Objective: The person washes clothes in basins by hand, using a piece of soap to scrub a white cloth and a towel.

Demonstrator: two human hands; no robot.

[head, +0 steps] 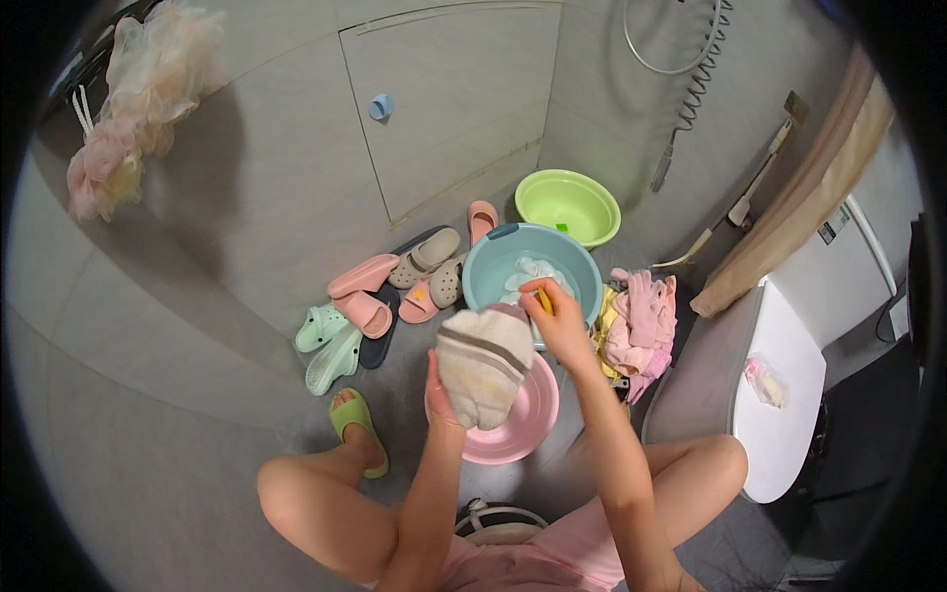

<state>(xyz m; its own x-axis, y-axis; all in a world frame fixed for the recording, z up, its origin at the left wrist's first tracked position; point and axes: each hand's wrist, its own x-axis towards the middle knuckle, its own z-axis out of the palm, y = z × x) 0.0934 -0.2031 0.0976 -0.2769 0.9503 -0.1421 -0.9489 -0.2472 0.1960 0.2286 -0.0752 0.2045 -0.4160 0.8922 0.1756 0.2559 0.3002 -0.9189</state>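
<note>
My left hand [442,399] supports a cream knitted cloth item [484,370] with brown and yellowish stripes, spread above a pink plastic basin [536,414]. The cloth hides much of the basin. In my right hand [558,325] is a small yellow object [546,300], pinched at the cloth's upper right corner; what it is cannot be made out. Just beyond stands a blue basin [484,270] of water, with white fabric [544,272] lying in it. A green basin [573,196] sits behind that one.
Pink and yellow laundry [640,322] is heaped right of the blue basin. Clogs and slides [366,311] crowd the floor to the left. A white toilet lid [777,422] bearing a small plastic packet [767,382] lies at right, near a beige curtain [806,185].
</note>
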